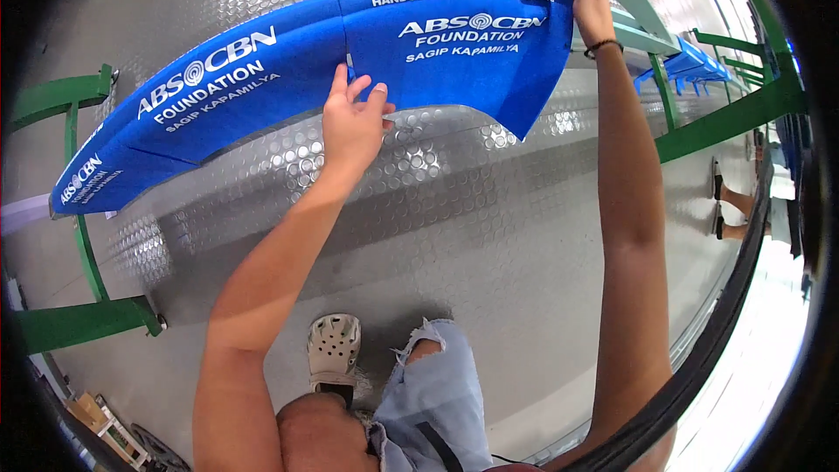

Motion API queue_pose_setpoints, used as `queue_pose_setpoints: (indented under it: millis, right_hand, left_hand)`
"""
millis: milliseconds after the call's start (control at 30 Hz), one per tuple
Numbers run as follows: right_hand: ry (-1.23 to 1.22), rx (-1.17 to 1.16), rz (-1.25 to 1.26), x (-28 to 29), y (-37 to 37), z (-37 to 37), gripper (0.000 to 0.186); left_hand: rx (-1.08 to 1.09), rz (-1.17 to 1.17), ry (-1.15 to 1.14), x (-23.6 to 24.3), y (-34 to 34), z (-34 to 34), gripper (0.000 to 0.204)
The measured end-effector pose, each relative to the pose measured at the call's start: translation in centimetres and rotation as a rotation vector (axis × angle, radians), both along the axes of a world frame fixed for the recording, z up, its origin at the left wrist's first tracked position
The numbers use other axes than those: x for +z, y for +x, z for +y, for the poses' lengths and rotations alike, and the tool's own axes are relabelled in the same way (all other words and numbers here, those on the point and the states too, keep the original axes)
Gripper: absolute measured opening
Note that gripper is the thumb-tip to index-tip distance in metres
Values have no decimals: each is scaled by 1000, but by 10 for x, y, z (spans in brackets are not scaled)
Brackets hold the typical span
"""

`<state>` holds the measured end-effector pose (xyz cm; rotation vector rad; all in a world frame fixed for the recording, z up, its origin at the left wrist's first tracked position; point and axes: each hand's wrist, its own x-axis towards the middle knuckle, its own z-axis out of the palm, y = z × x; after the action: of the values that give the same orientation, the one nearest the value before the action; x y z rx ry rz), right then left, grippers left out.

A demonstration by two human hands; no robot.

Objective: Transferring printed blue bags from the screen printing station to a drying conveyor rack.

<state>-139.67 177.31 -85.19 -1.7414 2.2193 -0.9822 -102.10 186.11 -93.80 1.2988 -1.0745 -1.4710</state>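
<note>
Blue cloth strip (297, 65) with white print seems to run along a narrow bench, whose pale left end (24, 214) sticks out past the cloth; green legs (83, 253) below. Near edge droops over the bench's front side; toward the right end it flares out into a loose hanging point. Judging by creases and droop: light, soft, limp, thin, perhaps a bit slick; unlikely to break, but likely to slide, fold over or crease if pulled from one place. Best hold: both corners of the right end, or a pinch either side of the upright seam-like line (343, 26) near mid-length, keeping it taut. Left hand (354, 118) has fingers spread apart, none closed on anything, index tip at the cloth just by that line. Right hand (594, 13) is at the strip's upper right corner, fingers bent; grip too hidden to tell if clamped on cloth or only resting there. Containers: pieces could be flat bags, but no open mouth shows, so contents can't be told. Brown carton-like items (87, 411) by a white frame (122, 441) at lower left, inside not visible. More blue pieces (695, 65) farther off, upper right, beyond the bench's right end; too small to say if they hold anything.
</note>
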Motion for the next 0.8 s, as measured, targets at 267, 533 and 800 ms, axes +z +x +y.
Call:
queue_pose_setpoints:
  millis: [267, 533, 800]
  right_hand:
    - [-340, -162, -516, -51, 34, 94, 37]
    - [-51, -37, -788, -37, -3, 87, 51]
    - [-283, -27, -733, -7, -23, 54, 34]
  left_hand:
    - [48, 52, -22, -15, -10, -13, 42]
    - [35, 135, -73, 12, -10, -11, 25]
    - [5, 260, -54, 43, -18, -23, 24]
